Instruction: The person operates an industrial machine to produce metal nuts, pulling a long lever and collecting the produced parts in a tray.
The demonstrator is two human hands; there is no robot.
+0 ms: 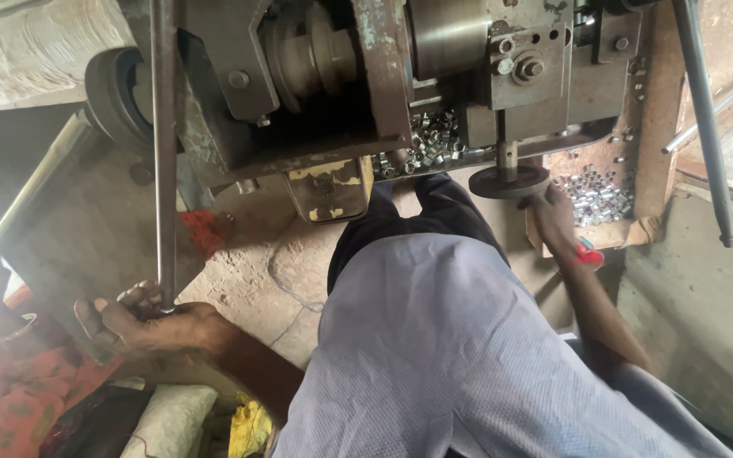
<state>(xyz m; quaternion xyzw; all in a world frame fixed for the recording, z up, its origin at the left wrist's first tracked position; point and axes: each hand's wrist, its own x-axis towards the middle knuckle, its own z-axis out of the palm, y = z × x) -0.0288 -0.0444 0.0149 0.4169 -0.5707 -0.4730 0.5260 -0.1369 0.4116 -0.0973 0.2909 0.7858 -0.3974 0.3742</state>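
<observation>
A long, thin grey metal rod (pixel 164 153) runs straight down the left side of the view, in front of a heavy grey steel machine (pixel 383 85). The left hand (pixel 142 322) grips the rod's lower end, fingers curled tightly around it. To the right, the right hand (pixel 553 216) is closed on the edge of a round dark metal handwheel (pixel 509 181) under the machine. Small shiny metal rings (pixel 595 197) lie heaped in a rusty tray (pixel 646 127) just beside that hand.
</observation>
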